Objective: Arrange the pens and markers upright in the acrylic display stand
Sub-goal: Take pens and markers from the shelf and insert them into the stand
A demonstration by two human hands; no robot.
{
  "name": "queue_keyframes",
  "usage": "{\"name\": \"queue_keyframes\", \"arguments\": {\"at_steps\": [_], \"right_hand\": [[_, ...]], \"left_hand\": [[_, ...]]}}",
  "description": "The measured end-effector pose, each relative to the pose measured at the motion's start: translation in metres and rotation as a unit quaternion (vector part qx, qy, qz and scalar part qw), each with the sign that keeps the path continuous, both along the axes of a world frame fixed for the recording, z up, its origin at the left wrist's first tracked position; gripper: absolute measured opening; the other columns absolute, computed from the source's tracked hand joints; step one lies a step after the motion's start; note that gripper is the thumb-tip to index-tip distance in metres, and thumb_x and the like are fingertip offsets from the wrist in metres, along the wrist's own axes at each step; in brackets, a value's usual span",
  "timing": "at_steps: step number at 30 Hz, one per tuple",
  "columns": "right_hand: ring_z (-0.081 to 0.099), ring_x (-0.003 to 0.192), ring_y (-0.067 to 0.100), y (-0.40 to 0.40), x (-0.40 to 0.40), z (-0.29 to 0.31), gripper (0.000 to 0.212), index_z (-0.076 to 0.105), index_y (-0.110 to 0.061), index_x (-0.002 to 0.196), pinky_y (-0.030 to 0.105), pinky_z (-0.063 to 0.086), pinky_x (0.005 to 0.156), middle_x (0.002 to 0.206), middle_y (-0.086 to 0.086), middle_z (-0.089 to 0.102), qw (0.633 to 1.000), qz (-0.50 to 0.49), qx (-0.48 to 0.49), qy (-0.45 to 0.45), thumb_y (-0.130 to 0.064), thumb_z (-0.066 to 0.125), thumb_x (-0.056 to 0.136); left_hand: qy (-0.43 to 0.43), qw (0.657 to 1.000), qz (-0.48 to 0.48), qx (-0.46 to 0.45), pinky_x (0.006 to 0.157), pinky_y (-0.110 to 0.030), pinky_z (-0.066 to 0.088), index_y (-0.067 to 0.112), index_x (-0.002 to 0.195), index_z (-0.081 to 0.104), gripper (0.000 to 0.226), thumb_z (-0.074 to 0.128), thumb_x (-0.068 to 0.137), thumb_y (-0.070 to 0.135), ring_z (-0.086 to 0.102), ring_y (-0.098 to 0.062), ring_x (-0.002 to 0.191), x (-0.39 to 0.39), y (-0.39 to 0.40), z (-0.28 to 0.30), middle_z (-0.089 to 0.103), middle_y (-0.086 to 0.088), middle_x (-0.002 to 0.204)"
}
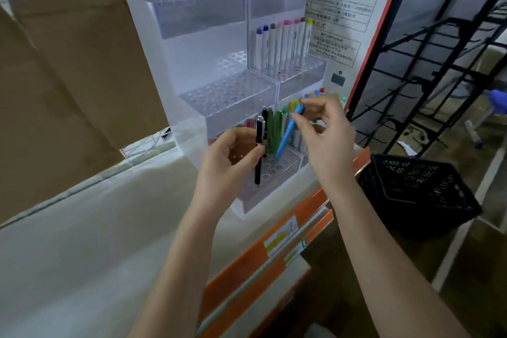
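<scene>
The left hand (230,153) pinches a black pen (259,151) about its middle, thumb and fingers curled round the barrel, tip down over the holes of the lowest tier of the acrylic display stand (192,44); the right hand (321,129) holds a blue pen (288,132) near its upper end between thumb and fingertips, its lower end already down among the holes of the same front tier; green pens (274,129) stand just beside it, and white-barrelled markers (282,44) stand upright in the upper right compartment; the stand rests on a pale counter (82,228), with a black plastic crate (417,195) off to the right. Both pens look light, stiff and smooth-barrelled, likely a little slippery; a pinch high on the barrel should leave the tip free to find its hole; the thin clear acrylic could probably scratch or shift if a pen is jabbed in at a slant.
</scene>
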State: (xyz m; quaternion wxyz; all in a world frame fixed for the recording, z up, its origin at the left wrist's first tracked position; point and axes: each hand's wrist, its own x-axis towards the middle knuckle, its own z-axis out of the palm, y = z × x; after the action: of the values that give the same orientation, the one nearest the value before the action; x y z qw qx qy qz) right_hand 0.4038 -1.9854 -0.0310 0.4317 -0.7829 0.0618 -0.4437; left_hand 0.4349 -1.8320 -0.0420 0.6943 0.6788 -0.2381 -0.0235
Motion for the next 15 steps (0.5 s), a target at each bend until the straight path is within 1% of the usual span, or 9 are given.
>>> {"name": "queue_keyframes", "arguments": {"at_steps": [2, 3, 5, 8, 12, 15], "right_hand": [[0.059, 0.08, -0.001, -0.006, 0.011, -0.003, 0.017, 0.056, -0.016, 0.094, 0.015, 0.051, 0.073, 0.086, -0.017, 0.057, 0.999, -0.003, -0.03, -0.012, -0.01, 0.068, 0.084], [0.058, 0.08, -0.003, -0.009, 0.015, -0.004, 0.015, 0.058, -0.012, 0.095, 0.015, 0.051, 0.073, 0.087, -0.013, 0.058, 0.999, -0.003, -0.04, -0.014, -0.012, 0.068, 0.084], [0.058, 0.082, 0.0, -0.014, 0.023, -0.008, 0.016, 0.059, -0.007, 0.097, 0.02, 0.053, 0.074, 0.089, -0.007, 0.059, 0.999, 0.006, -0.051, -0.018, -0.012, 0.068, 0.084], [0.059, 0.083, 0.005, -0.017, 0.032, -0.014, 0.017, 0.06, -0.003, 0.098, 0.027, 0.055, 0.074, 0.089, -0.006, 0.058, 0.996, 0.023, -0.083, -0.021, -0.011, 0.067, 0.085], [0.061, 0.082, 0.008, -0.02, 0.039, -0.018, 0.018, 0.061, -0.001, 0.098, 0.032, 0.056, 0.071, 0.091, -0.006, 0.058, 0.995, 0.025, -0.096, -0.033, -0.014, 0.066, 0.085], [0.066, 0.083, 0.019, -0.02, 0.042, -0.019, 0.024, 0.061, -0.001, 0.098, 0.035, 0.058, 0.071, 0.093, 0.001, 0.061, 0.995, 0.029, -0.088, -0.031, -0.022, 0.062, 0.086]], "left_hand": [[-0.006, 1.0, 0.002, -0.004, 0.065, -0.015, 0.048, 0.02, 0.09, 0.062, 0.021, 0.065, 0.083, 0.0, 0.06, -0.002, 0.068, 0.004, -0.005, 0.0, 0.067, 0.004, 0.083], [-0.01, 1.0, 0.002, -0.004, 0.067, -0.014, 0.048, 0.021, 0.09, 0.062, 0.023, 0.065, 0.083, -0.001, 0.061, -0.001, 0.07, 0.006, -0.007, 0.001, 0.068, 0.006, 0.083], [-0.019, 1.0, 0.005, -0.008, 0.069, -0.011, 0.047, 0.023, 0.088, 0.062, 0.026, 0.064, 0.083, -0.003, 0.062, 0.002, 0.072, 0.01, -0.01, 0.003, 0.069, 0.012, 0.077], [-0.031, 0.999, 0.013, -0.015, 0.069, -0.011, 0.047, 0.025, 0.087, 0.062, 0.028, 0.063, 0.084, -0.003, 0.063, 0.003, 0.074, 0.013, -0.014, 0.006, 0.069, 0.018, 0.077], [-0.034, 0.999, 0.015, -0.02, 0.067, -0.012, 0.048, 0.023, 0.089, 0.062, 0.027, 0.062, 0.084, -0.003, 0.063, 0.001, 0.075, 0.012, -0.019, 0.006, 0.07, 0.017, 0.078], [-0.036, 0.999, 0.023, -0.022, 0.069, -0.013, 0.049, 0.023, 0.09, 0.063, 0.026, 0.063, 0.084, -0.002, 0.065, -0.002, 0.079, 0.014, -0.02, 0.006, 0.071, 0.012, 0.081]]}}
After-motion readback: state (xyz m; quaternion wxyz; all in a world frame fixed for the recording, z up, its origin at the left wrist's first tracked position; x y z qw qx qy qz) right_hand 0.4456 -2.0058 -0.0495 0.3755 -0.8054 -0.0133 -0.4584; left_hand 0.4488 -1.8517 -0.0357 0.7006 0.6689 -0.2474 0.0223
